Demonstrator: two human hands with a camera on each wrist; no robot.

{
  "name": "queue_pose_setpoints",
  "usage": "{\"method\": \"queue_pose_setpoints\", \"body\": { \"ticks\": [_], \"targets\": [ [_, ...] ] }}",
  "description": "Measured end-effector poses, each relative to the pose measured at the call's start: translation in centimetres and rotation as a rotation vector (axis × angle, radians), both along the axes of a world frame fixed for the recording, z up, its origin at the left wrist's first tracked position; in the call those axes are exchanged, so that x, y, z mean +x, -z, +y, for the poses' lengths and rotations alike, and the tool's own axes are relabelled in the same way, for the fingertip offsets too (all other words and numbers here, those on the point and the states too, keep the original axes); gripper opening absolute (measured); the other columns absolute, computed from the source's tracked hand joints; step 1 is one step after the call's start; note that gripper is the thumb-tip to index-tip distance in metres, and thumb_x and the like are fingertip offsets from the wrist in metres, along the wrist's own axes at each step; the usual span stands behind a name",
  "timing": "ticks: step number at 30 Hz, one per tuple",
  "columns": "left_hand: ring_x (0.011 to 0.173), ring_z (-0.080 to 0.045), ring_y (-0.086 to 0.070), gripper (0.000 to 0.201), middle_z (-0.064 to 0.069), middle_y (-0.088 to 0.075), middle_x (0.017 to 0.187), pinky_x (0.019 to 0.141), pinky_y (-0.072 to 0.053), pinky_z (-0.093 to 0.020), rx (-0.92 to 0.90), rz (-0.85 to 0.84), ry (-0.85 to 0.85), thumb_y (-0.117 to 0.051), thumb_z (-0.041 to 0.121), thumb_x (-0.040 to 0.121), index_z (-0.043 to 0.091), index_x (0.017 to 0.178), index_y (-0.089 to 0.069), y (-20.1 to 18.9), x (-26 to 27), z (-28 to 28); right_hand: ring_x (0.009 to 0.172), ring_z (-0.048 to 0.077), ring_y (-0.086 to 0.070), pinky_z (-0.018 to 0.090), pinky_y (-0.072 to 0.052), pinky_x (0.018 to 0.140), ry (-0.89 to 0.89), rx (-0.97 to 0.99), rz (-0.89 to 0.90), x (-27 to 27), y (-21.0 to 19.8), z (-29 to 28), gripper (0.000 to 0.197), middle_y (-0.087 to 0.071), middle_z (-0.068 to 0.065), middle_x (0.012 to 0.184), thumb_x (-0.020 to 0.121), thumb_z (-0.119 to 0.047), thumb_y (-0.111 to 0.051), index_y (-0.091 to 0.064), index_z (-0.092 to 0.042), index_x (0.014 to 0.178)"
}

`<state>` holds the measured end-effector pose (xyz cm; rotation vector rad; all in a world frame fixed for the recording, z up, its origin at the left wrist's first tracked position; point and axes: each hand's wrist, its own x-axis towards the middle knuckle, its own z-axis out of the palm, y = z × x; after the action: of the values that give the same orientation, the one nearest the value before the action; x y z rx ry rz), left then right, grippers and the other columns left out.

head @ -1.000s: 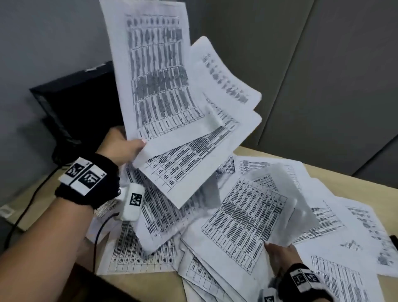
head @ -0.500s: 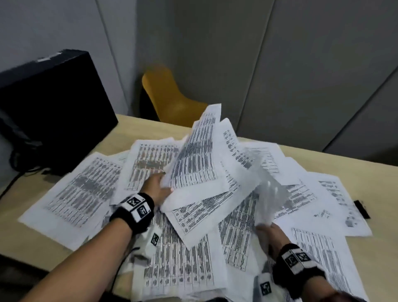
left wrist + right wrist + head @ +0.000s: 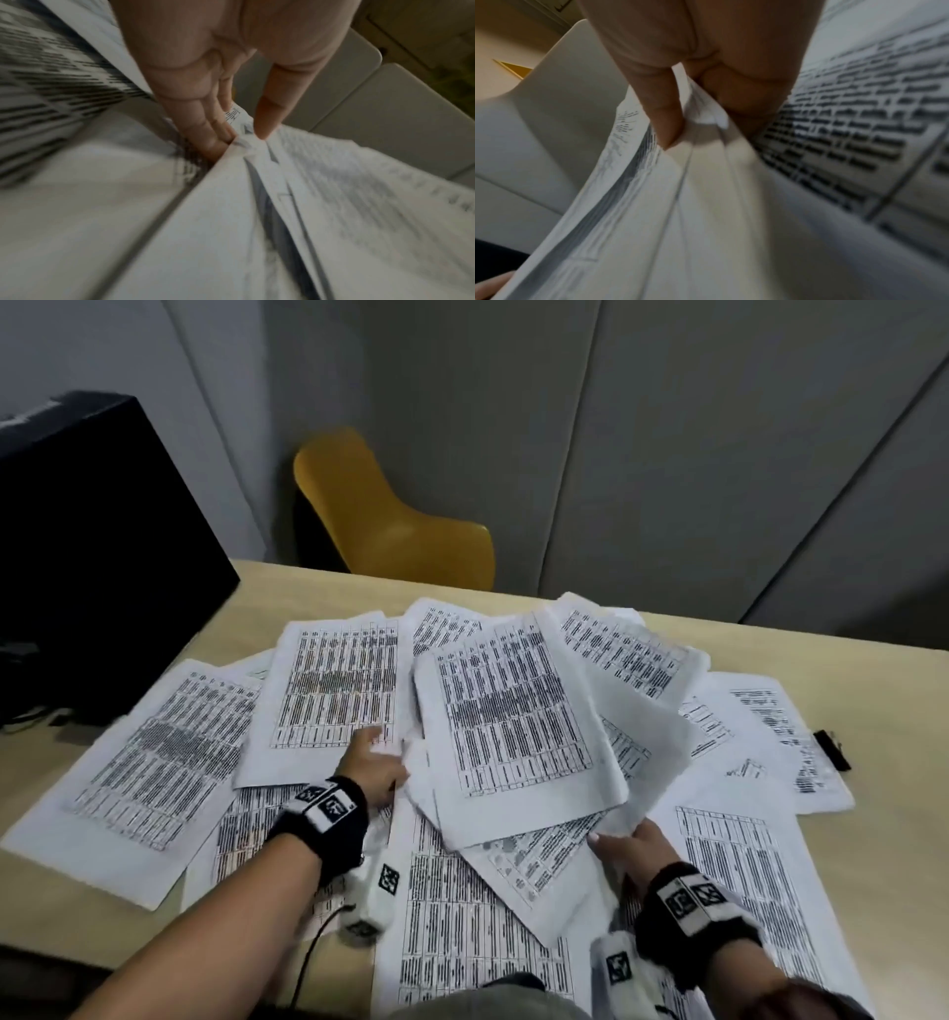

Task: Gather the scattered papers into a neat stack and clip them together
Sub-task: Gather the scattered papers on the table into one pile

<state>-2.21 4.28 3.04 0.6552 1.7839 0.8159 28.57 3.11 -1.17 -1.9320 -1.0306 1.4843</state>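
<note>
Several printed sheets (image 3: 154, 752) lie scattered and overlapping across a light wooden table (image 3: 318, 598). A loose bundle of sheets (image 3: 513, 721) is raised slightly above the pile at the centre. My left hand (image 3: 375, 767) pinches the bundle's left edge (image 3: 246, 140) between thumb and fingers. My right hand (image 3: 631, 845) pinches the bundle's lower right edge (image 3: 700, 121) in the same way. A black binder clip (image 3: 832, 749) lies on the table at the far right, partly on a sheet.
A black monitor (image 3: 92, 546) stands at the table's left end with cables beside it. A yellow chair (image 3: 380, 521) sits behind the table against grey wall panels. Bare table shows along the far edge and the right side.
The bundle has come down from high in the air to just above the pile. Both hands lowered with it and moved closer together. The view now looks further across the table.
</note>
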Motion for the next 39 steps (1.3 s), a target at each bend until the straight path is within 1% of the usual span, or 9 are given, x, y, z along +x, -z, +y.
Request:
{"method": "queue_pose_setpoints", "body": {
  "ticks": [2, 6, 12, 16, 21, 27, 32, 36, 39],
  "targets": [
    [0.097, -0.037, -0.061, 0.059, -0.020, -0.059, 0.115, 0.087, -0.052, -0.052, 0.027, -0.036, -0.018, -0.055, -0.013, 0.077, 0.014, 0.128, -0.039, 0.9, 0.2, -0.4, 0.061, 0.023, -0.054, 0.031, -0.044, 0.064, -0.027, 0.022, 0.022, 0.2, -0.5, 0.1, 0.010, -0.057, 0.013, 0.064, 0.076, 0.008, -0.064, -0.056, 0.002, 0.079],
    [0.109, -0.027, -0.056, 0.032, -0.009, -0.057, 0.125, 0.103, -0.041, -0.047, 0.116, -0.104, -0.020, -0.057, 0.027, 0.090, 0.021, 0.119, -0.045, 1.0, 1.4, -0.8, 0.064, 0.025, -0.053, 0.038, -0.047, 0.070, -0.075, 0.028, 0.159, -0.1, -1.6, 0.0, 0.028, -0.058, 0.012, 0.065, 0.064, 0.018, -0.063, -0.053, -0.005, 0.076],
    [0.108, -0.018, -0.051, 0.068, 0.001, -0.053, 0.120, 0.093, -0.041, -0.029, 0.181, 0.203, 0.220, -0.066, -0.006, 0.077, 0.016, 0.135, -0.039, 1.0, 2.5, -1.6, 0.055, 0.024, -0.050, 0.032, -0.041, 0.058, -0.069, -0.081, 0.325, -0.5, -3.1, 0.3, 0.034, -0.049, 0.014, 0.065, 0.051, 0.000, -0.055, -0.051, 0.002, 0.085],
    [0.104, -0.019, -0.054, 0.072, 0.000, -0.053, 0.122, 0.083, -0.046, -0.027, 0.156, 0.093, 0.268, -0.060, -0.016, 0.076, 0.017, 0.137, -0.038, 0.9, 1.9, -1.7, 0.069, 0.027, -0.054, 0.036, -0.043, 0.070, 0.055, -0.231, 0.443, -0.4, -2.4, 1.0, 0.044, -0.058, 0.012, 0.078, 0.062, -0.038, -0.061, -0.058, -0.008, 0.094],
    [0.110, -0.023, -0.058, 0.085, -0.003, -0.057, 0.125, 0.090, -0.049, -0.035, 0.117, 0.023, 0.351, -0.060, -0.016, 0.072, 0.021, 0.143, -0.032, 1.2, 1.7, -1.7, 0.089, 0.034, -0.066, 0.045, -0.052, 0.086, 0.005, -0.016, 0.174, -0.7, -1.3, 1.0, 0.033, -0.069, 0.018, 0.094, 0.079, -0.015, -0.069, -0.060, 0.000, 0.107],
    [0.125, -0.026, -0.047, 0.081, -0.003, -0.045, 0.142, 0.104, -0.039, -0.052, 0.209, 0.011, 0.151, -0.072, 0.011, 0.076, 0.031, 0.142, -0.030, 1.2, 0.7, -2.3, 0.079, 0.029, -0.057, 0.027, -0.046, 0.065, 0.003, 0.060, -0.040, -1.0, -0.5, 0.8, 0.026, -0.061, 0.018, 0.084, 0.077, 0.003, -0.065, -0.057, 0.000, 0.102],
    [0.123, -0.034, -0.045, 0.064, -0.012, -0.044, 0.139, 0.099, -0.043, -0.051, 0.100, 0.490, -0.176, -0.065, 0.021, 0.083, 0.024, 0.138, -0.033, 1.7, -7.0, -2.5, 0.084, 0.035, -0.061, 0.038, -0.049, 0.078, 0.155, 0.025, 0.071, -0.5, 0.9, 1.2, 0.036, -0.063, 0.024, 0.090, 0.075, 0.005, -0.066, -0.054, 0.008, 0.109],
    [0.142, -0.043, -0.008, 0.084, -0.020, -0.010, 0.156, 0.112, -0.017, -0.062, -0.331, 0.748, 0.004, -0.051, 0.053, 0.086, 0.022, 0.149, -0.005, 3.5, -11.3, -4.6, 0.075, 0.031, -0.059, 0.032, -0.048, 0.066, 0.156, 0.003, 0.079, -0.4, 2.6, 1.1, 0.046, -0.062, 0.024, 0.085, 0.072, 0.004, -0.068, -0.052, 0.010, 0.114],
    [0.144, -0.039, 0.006, 0.089, -0.016, 0.008, 0.158, 0.115, -0.005, -0.058, -0.370, 0.756, 0.144, -0.040, 0.065, 0.085, 0.025, 0.149, 0.008, 4.3, -9.7, -5.8, 0.073, 0.031, -0.060, 0.034, -0.048, 0.068, 0.111, -0.026, 0.051, 0.1, 3.0, 1.6, 0.044, -0.064, 0.023, 0.084, 0.072, -0.001, -0.071, -0.054, 0.010, 0.111]
  ]
}}
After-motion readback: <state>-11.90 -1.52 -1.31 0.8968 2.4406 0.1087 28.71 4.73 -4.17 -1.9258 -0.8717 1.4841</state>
